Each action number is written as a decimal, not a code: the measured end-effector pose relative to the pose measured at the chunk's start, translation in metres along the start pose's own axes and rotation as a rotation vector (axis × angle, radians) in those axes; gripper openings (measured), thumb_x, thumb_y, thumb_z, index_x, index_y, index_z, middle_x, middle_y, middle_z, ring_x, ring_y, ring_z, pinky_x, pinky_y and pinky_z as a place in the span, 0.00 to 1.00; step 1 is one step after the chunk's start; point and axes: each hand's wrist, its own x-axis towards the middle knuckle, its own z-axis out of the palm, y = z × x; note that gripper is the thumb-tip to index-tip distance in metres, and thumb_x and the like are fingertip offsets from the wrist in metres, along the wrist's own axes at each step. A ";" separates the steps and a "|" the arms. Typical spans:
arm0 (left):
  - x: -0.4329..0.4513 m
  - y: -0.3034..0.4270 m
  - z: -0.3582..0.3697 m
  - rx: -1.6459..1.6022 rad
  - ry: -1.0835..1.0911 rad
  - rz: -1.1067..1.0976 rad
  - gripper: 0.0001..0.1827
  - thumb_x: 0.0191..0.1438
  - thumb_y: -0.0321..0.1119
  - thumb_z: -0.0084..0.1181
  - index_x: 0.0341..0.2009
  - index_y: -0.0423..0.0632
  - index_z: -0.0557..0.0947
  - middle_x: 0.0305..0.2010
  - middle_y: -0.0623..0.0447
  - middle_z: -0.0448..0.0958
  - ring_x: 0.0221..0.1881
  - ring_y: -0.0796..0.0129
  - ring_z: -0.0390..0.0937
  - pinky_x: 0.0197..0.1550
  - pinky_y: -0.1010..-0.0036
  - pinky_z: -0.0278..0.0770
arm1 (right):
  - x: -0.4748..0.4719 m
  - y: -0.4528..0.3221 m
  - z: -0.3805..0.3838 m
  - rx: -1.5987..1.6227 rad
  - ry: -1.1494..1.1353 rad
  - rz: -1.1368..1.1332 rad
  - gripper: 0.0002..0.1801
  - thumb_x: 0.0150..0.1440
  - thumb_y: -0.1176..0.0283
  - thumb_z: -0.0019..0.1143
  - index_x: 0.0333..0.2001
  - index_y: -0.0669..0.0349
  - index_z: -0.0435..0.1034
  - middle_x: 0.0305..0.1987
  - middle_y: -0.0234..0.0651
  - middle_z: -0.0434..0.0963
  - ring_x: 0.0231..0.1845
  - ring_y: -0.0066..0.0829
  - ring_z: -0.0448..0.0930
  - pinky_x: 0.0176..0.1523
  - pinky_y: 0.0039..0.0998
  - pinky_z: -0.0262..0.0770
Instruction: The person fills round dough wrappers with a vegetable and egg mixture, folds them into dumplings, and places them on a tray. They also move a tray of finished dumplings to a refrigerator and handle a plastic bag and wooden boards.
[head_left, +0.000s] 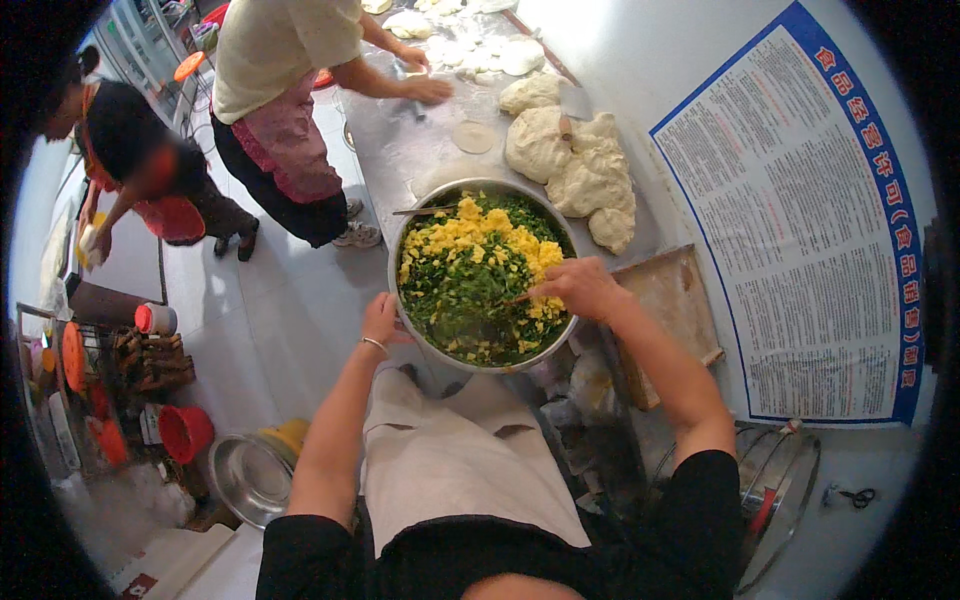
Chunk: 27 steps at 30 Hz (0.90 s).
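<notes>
A large round metal basin (571, 225) stands at the near end of the metal worktable, its near edge towards my body. Inside lie chopped green leaves (469, 289) and crumbled yellow pieces that look like scrambled egg (472, 223), partly mixed. My left hand (384, 321) holds the basin by its left side, fingers partly hidden by the wall. In my right hand (581, 286) is a utensil with a brownish handle (523, 298); its far end is blurred in the greens. Another metal utensil (424, 211) rests across the basin's far left rim.
Beyond the basin, the worktable (382, 139) bears a large dough mass (589, 176), a scraper (575, 103) and flat dough rounds (474, 137). A co-worker (289, 67) works at its left side; another person (135, 150) bends farther left. A wooden tray (667, 300) lies right.
</notes>
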 end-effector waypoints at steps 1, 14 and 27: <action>0.000 0.001 0.001 0.011 0.008 -0.002 0.15 0.58 0.49 0.44 0.35 0.50 0.70 0.28 0.51 0.71 0.22 0.59 0.77 0.20 0.62 0.80 | -0.002 0.001 -0.012 0.004 0.004 0.042 0.22 0.46 0.73 0.54 0.43 0.31 0.76 0.29 0.28 0.75 0.33 0.33 0.79 0.30 0.35 0.75; 0.006 -0.009 0.000 0.046 0.002 0.043 0.14 0.60 0.44 0.41 0.37 0.46 0.69 0.33 0.47 0.72 0.27 0.54 0.78 0.23 0.56 0.82 | -0.030 -0.034 0.022 0.084 0.046 0.268 0.22 0.50 0.74 0.47 0.46 0.36 0.74 0.28 0.34 0.74 0.29 0.39 0.79 0.29 0.38 0.74; 0.021 0.037 -0.035 0.275 -0.218 -0.239 0.21 0.59 0.48 0.46 0.46 0.44 0.72 0.38 0.44 0.75 0.35 0.52 0.79 0.31 0.58 0.83 | -0.031 -0.056 0.009 0.205 0.041 0.484 0.19 0.51 0.71 0.49 0.47 0.38 0.71 0.26 0.34 0.75 0.29 0.39 0.79 0.27 0.41 0.73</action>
